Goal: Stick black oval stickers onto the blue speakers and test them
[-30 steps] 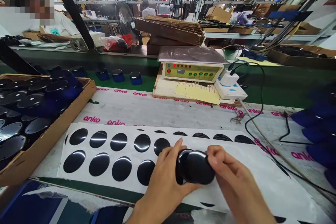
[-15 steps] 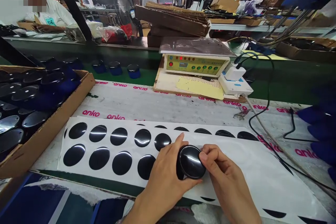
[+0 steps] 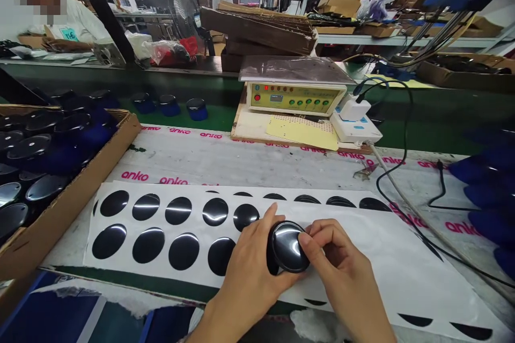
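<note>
My left hand (image 3: 248, 270) is wrapped round a round part with a glossy black top (image 3: 286, 251), holding it tilted towards me. My right hand (image 3: 346, 270) is closed at the part's right edge, its thumb pressed on the black face and its other fingers curled. Whether a separate film lies under the thumb, I cannot make out. Both hands are over a white backing sheet (image 3: 354, 225) with rows of black round stickers (image 3: 184, 251) on its left half. The right half is mostly bare backing.
A cardboard box (image 3: 86, 177) of blue, black-topped parts stands at left. Several similar parts (image 3: 197, 109) sit on the green surface behind. A control box (image 3: 295, 99) and a power strip (image 3: 356, 127) are at the back. Cables (image 3: 406, 134) cross the right side. Co-worker at far left.
My right thumb has moved inward from the edge onto the black face. My left hand keeps its hold on the part. The whole view has shifted slightly.
</note>
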Available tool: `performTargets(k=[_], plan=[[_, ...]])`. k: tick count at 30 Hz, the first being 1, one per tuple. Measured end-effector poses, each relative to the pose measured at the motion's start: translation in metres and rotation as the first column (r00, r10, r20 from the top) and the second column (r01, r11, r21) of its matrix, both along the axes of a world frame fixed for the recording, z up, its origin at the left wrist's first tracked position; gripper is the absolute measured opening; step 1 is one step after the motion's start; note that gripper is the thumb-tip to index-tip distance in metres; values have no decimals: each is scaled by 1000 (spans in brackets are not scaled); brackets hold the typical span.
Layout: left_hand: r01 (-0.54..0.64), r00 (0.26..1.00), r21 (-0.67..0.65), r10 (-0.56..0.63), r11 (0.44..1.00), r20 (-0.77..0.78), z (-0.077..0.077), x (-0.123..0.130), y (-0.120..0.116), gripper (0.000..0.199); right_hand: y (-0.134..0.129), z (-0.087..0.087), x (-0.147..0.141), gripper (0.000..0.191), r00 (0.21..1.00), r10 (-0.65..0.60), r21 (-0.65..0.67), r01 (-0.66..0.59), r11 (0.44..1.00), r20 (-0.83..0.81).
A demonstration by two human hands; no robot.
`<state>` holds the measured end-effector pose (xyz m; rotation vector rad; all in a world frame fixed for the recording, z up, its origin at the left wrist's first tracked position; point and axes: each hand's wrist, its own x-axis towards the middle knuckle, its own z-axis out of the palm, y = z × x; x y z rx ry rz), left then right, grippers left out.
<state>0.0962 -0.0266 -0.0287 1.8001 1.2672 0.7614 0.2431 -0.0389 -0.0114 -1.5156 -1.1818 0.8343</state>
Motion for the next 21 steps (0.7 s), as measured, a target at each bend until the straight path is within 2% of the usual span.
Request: performTargets(k=[11,16,18,21], plan=[[-10,1000,-18,9,1000,-24,2,-1,1,90,-2,-3,2,28,1000,23,25,-23,999,12],[-19,999,-8,19,1000,-37,2,0,1,90,-2,-5,3,28,996,46,17,-48,999,72],[-35,998,0,35,999,-45,1,1,-1,91,0,-6,7,30,990,30,-17,-28,999,139],[-30,996,58,35,998,-79,0,0,-1,90,1,-5,20,38,976,-61,-57,75,996,207]])
